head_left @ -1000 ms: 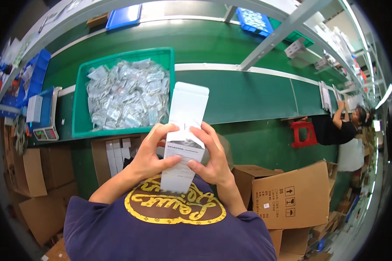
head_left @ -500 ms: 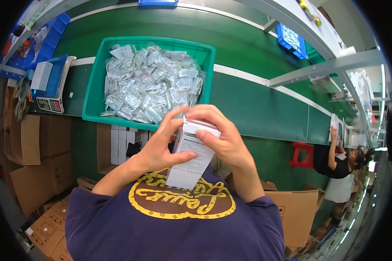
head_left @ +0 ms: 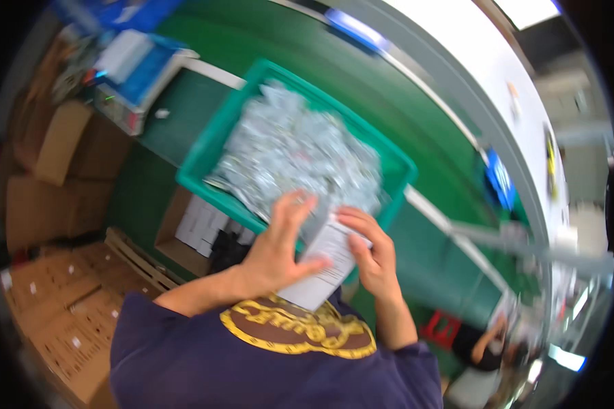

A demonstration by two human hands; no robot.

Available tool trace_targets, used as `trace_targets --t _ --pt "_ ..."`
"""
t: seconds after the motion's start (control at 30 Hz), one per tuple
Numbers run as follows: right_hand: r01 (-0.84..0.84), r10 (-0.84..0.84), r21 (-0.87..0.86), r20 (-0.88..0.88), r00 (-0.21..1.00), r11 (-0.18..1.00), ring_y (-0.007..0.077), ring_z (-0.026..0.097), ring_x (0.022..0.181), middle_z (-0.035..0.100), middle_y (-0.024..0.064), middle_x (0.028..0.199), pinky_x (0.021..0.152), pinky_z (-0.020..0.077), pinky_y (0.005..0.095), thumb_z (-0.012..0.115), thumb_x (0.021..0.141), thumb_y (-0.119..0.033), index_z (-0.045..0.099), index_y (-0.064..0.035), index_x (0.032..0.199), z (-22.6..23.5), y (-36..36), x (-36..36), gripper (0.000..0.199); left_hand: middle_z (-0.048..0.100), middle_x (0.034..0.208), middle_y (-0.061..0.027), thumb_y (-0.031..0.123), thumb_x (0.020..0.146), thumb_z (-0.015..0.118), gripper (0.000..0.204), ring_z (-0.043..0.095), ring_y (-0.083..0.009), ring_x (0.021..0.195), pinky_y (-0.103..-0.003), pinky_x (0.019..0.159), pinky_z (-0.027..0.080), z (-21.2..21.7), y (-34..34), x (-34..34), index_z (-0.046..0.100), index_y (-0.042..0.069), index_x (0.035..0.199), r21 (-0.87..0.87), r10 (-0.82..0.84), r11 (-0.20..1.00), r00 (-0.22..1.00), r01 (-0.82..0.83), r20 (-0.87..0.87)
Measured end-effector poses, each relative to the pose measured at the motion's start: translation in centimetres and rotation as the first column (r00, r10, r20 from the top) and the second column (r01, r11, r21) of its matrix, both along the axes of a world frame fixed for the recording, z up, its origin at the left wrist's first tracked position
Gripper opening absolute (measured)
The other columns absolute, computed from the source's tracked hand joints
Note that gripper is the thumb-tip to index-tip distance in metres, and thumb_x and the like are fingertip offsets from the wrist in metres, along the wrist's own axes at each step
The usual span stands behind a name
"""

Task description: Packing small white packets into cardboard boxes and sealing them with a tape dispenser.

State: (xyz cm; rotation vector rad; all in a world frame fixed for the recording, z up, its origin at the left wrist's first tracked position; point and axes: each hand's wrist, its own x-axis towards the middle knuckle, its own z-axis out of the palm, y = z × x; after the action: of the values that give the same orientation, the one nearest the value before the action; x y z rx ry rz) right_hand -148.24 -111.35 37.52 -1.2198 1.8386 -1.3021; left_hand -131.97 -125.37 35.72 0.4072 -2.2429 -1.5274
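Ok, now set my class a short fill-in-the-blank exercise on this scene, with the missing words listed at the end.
1. The left hand and the right hand are both at a box whose colour is ____.
2. Of the scale and the tub of clear packets, the one farther left is the ____.
3. The stool at lower right is coloured ____.
4. The lettering on the dark blue shirt is ____.

Missing words: white; scale; red; yellow.
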Motion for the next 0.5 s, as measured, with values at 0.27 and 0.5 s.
trace_targets --t 0.27,0.5 --pt "0.085 -0.087 -0.146 -0.003 0.996 0.986 0.0300 0.041 0.135 0.044 0.0183 0.146 0.111 0.0328 0.0387 0.053 0.098 -0.013 0.051 -0.0018 0.134 -2.1 -18.7 -0.6 0.038 0.048 0.123 -0.0203 0.025 0.062 0.083 0.097 0.053 -0.0397 0.106 -0.047 0.092 0.046 -1.1 -16.4 0.6 0.037 0.002 0.144 -0.503 0.463 0.820 0.832 -0.272 0.305" --pt "0.090 -0.092 0.022 0.295 0.951 0.996 0.0138 0.058 0.107 0.062 0.0066 0.115 0.092 0.0456 0.0264 0.058 0.096 -0.005 0.060 -0.0009 0.120 -8.6 -11.8 -3.8 0.024 0.053 0.133 -0.0154 0.025 0.066 0.079 0.077 0.047 -0.0351 0.127 -0.046 0.110 0.032 -11.2 -47.0 9.4 0.051 0.009 0.136 -0.690 0.646 0.618 0.743 -0.376 0.174"
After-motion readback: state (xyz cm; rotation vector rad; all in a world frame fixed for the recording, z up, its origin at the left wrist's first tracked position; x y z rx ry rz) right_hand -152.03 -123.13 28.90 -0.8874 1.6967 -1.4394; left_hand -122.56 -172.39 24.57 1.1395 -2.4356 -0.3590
